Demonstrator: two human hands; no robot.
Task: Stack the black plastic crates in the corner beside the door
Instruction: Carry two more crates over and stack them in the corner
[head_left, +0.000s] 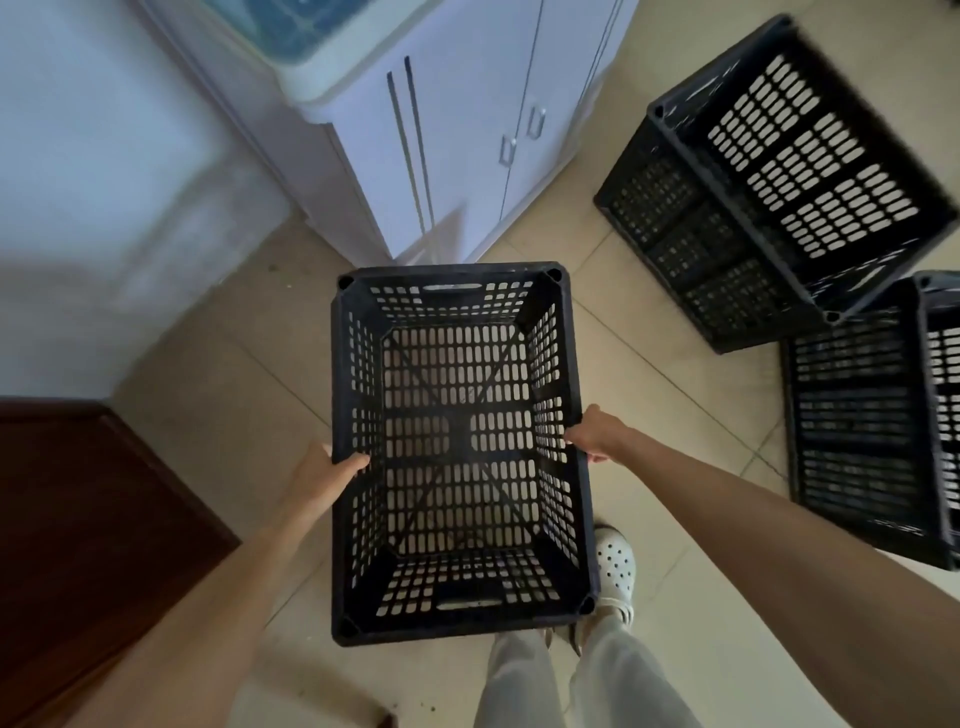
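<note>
I hold a black slotted plastic crate (457, 618) upright above the tiled floor, its open top facing me. My left hand (324, 480) grips its left rim, thumb hooked inside the wall. My right hand (597, 434) grips the right rim the same way. Two more black crates stand on the floor at the right: one (685, 228) at the upper right, another (857, 426) below it, cut off by the frame edge. The dark wooden door (78, 519) is at the lower left, with the corner of the white wall (104, 182) above it.
A white cabinet (457, 130) with metal handles stands against the wall straight ahead, a blue-topped white appliance (306, 57) beside it. My legs and a white perforated shoe (615, 566) are below the crate. Bare beige tiles (218, 353) lie between door, wall and cabinet.
</note>
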